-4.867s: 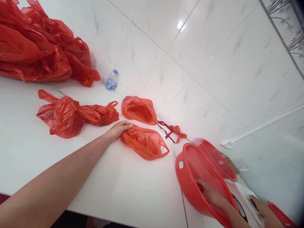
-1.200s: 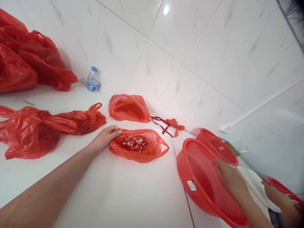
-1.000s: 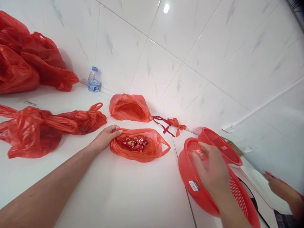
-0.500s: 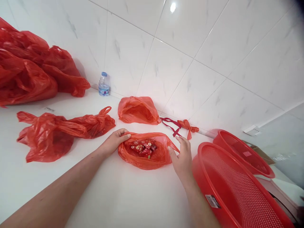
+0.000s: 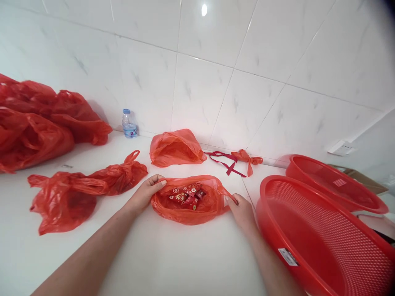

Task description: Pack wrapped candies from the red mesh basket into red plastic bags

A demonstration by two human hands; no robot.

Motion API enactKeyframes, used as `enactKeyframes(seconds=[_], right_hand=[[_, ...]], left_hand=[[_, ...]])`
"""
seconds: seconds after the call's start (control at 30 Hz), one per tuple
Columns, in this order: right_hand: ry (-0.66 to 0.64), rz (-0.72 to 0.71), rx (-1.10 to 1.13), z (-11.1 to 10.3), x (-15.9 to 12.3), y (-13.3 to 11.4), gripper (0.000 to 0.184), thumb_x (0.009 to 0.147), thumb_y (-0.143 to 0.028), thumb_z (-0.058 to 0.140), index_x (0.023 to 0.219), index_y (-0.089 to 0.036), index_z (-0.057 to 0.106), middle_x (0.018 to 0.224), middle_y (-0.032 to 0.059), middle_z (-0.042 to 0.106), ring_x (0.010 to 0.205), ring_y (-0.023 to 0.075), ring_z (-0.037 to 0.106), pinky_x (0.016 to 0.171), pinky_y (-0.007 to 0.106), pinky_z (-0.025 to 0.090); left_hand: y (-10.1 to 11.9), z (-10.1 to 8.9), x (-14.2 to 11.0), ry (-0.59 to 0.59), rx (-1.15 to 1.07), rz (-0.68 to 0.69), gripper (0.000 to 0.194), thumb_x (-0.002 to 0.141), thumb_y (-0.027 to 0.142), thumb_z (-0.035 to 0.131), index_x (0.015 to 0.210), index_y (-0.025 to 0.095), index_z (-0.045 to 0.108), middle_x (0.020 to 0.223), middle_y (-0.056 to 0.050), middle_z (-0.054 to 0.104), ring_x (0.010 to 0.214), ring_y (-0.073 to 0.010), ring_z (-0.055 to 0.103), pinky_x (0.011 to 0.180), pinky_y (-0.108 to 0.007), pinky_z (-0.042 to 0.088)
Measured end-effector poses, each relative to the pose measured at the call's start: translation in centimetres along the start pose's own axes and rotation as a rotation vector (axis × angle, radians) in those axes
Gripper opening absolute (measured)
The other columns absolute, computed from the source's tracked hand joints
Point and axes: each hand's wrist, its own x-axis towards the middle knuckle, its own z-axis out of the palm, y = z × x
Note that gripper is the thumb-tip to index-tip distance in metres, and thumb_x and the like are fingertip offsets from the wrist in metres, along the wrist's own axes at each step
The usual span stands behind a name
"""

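A small red plastic bag lies open on the white counter, with several small red wrapped packets inside. My left hand pinches the bag's left rim. At the bag's right edge my right hand is closed on its handle. Both hands hold the bag's mouth apart.
A large red perforated basket sits at the right, a second red basket behind it. More red bags: one near the wall, a knotted one at left, a pile far left. A water bottle and red ribbon stand by the tiled wall.
My right hand left the large basket, crossed to the small bag and closed on its right handle. My left hand stayed on the left rim. The view swung left and levelled.
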Motion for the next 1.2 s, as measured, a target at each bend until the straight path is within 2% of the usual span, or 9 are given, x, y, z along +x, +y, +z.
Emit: enactKeyframes(seconds=[0.1,0.2,0.33,0.47,0.6,0.8,0.93,1.07,1.2], right_hand=[[0.005,0.013,0.075,0.0,-0.2,0.2,0.042,0.082,-0.052,0.045,0.058,-0.022,0.028,0.054,-0.0056,0.032,0.054,0.0114,0.03,0.049,0.024,0.024],[0.017,0.011,0.156,-0.2,-0.4,0.3,0.042,0.081,-0.054,0.043,0.059,-0.022,0.028,0.054,-0.0054,0.03,0.054,0.0114,0.029,0.049,0.024,0.023],[-0.045,-0.006,0.23,-0.4,-0.6,0.1,0.039,0.08,-0.056,0.045,0.062,-0.021,0.037,0.059,-0.0042,0.042,0.058,0.0125,0.038,0.052,0.023,0.03],[-0.102,-0.015,0.239,-0.1,-0.8,-0.2,0.03,0.075,-0.052,0.051,0.073,-0.022,0.051,0.072,-0.0011,0.058,0.066,0.0158,0.051,0.059,0.025,0.037],[-0.102,-0.011,0.301,0.2,-1.1,-0.5,0.025,0.07,-0.044,0.055,0.083,-0.023,0.057,0.084,0.0008,0.064,0.076,0.0185,0.058,0.065,0.027,0.043],[-0.063,-0.007,0.374,0.3,-2.1,-0.3,0.036,0.071,-0.044,0.056,0.1,-0.023,0.054,0.081,-0.0006,0.063,0.07,0.0177,0.058,0.065,0.029,0.046],[-0.06,0.044,0.376,0.5,-2.8,0.1,0.027,0.073,-0.044,0.055,0.088,-0.021,0.055,0.077,-0.0007,0.062,0.064,0.0155,0.056,0.061,0.027,0.045],[-0.127,0.081,0.404,-1.1,-3.2,-1.5,0.028,0.075,-0.047,0.052,0.076,-0.019,0.057,0.061,-0.0004,0.059,0.055,0.0151,0.054,0.051,0.026,0.042],[-0.016,-0.002,0.543,-4.9,-2.7,-5.5,0.032,0.077,-0.047,0.055,0.085,-0.017,0.061,0.072,0.0037,0.064,0.066,0.0167,0.061,0.054,0.025,0.048]], left_hand=[[0.3,0.0,-0.6,0.002,0.053,0.054,0.037,0.066,0.042,0.074,0.092,0.022,0.056,0.085,-0.001,0.064,0.071,-0.0166,0.062,0.064,-0.028,0.048],[0.6,-0.4,-1.4,0.033,0.196,0.106,0.048,0.067,0.04,0.074,0.106,0.023,0.053,0.096,-0.003,0.063,0.082,-0.0184,0.062,0.073,-0.03,0.048],[0.9,-0.9,-2.8,0.18,0.387,0.11,0.057,0.067,0.045,0.072,0.113,0.022,0.049,0.086,-0.001,0.059,0.077,-0.017,0.059,0.07,-0.029,0.046],[1.8,-0.8,-4.4,0.271,0.415,0.075,0.058,0.065,0.045,0.073,0.112,0.02,0.05,0.084,0.001,0.056,0.073,-0.0143,0.056,0.066,-0.027,0.044],[3.0,-0.1,-5.2,0.261,0.371,0.049,0.055,0.063,0.042,0.074,0.108,0.021,0.052,0.078,0.003,0.056,0.07,-0.0139,0.057,0.069,-0.028,0.046],[3.5,0.8,-5.0,0.276,0.452,-0.005,0.052,0.065,0.048,0.069,0.106,0.021,0.054,0.091,-0.005,0.064,0.073,-0.0179,0.061,0.062,-0.029,0.044],[3.4,0.6,-4.4,0.23,0.362,0.044,0.053,0.061,0.042,0.074,0.104,0.019,0.053,0.075,0.0,0.062,0.061,-0.0151,0.058,0.057,-0.028,0.044],[4.5,0.0,-3.2,0.219,0.36,0.188,0.05,0.06,0.037,0.075,0.102,0.019,0.054,0.073,0.002,0.058,0.059,-0.0137,0.057,0.055,-0.027,0.046],[7.7,0.1,-2.5,0.214,0.367,0.316,0.046,0.061,0.035,0.075,0.1,0.019,0.056,0.075,0.003,0.056,0.058,-0.0122,0.056,0.054,-0.025,0.046]])
